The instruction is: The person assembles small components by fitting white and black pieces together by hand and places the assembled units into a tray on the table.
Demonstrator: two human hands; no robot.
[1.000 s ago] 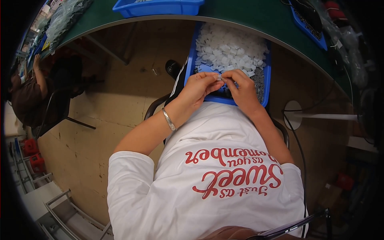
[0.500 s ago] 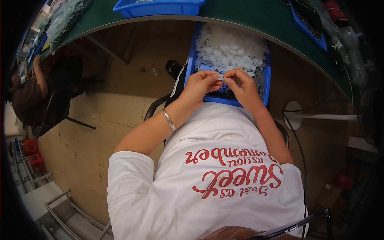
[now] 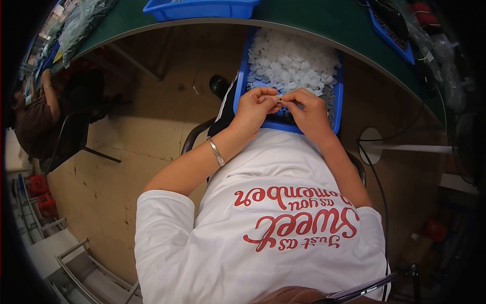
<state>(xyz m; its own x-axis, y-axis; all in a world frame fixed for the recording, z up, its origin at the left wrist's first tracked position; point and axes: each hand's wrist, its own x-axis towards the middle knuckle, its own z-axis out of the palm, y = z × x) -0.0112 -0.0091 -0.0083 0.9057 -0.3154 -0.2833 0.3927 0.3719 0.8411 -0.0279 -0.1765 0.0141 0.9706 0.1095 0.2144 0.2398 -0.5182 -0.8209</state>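
My left hand and my right hand meet fingertip to fingertip over the near part of a blue tray. Both are closed in a pinch on a small white plastic piece, mostly covered by the fingers; a tiny dark spot shows on it. In the tray beyond my hands lies a heap of flat whitish translucent plastic pieces. Small dark parts lie along the tray's right side and its near end, partly hidden under my hands.
The tray sits on my lap, partly beneath the green table. A second blue tray stands on the table, and another with dark items is at the right. A seated person works at far left. A black cable hangs at right.
My fingertips have shifted slightly on the small white piece, which is now more covered. My left wrist has turned a little. The tray and heap stay where they were.
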